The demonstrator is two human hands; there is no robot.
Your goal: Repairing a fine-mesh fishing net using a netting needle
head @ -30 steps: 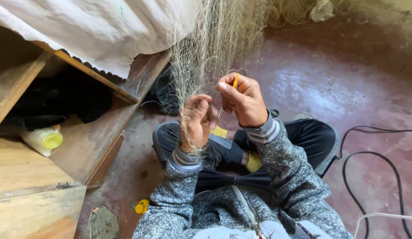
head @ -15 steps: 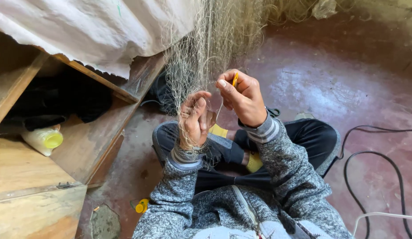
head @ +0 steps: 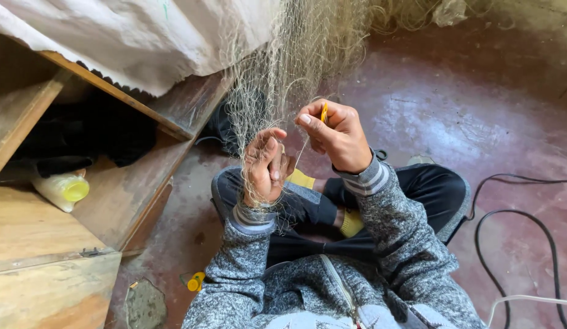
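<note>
**Clerk:** Fishing net (head: 295, 55), item one. Fine pale mesh, hanging from above the frame's top edge down to the person's lap. Location?

**Checker:** Centre of view, draped in front of a white cloth (head: 143, 36) and gathered down into the left hand (head: 265, 167). Strands trail over that wrist and its striped cuff.

**Clerk:** Left hand, finger state?

**Checker:** Curled narrow around a bunch of mesh, thumb up, netting passing across the palm and knuckles. Holding the net.

**Clerk:** Item two, yellow netting needle (head: 324, 113).

**Checker:** Small, slim, yellow. Only its tip shows above the right hand (head: 335, 137). Fingers pinched tight upon it, thumb pressed against the forefinger. A thin line runs from that pinch down toward the left hand.

**Clerk:** Hands relative to each other?

**Checker:** Near, not touching; right slightly higher, both above the crossed legs.

**Clerk:** Wearer's items?

**Checker:** Grey flecked zip jacket, dark trousers, yellow socks (head: 352, 222) showing between the legs.

**Clerk:** Surroundings, left side.

**Checker:** Wooden bench (head: 46, 244) of slanted boards, with a pale plastic bottle with a yellow cap (head: 64, 189) lying on its side upon it. Dark cloth in the shadow behind.

**Clerk:** Floor items?

**Checker:** Reddish worn concrete floor (head: 454, 103). Small yellow object (head: 195, 281) just beside the bench foot; kind cannot be told. Black cable (head: 515, 219) looping at right, white cable (head: 527, 300) at the lower right corner.
</note>
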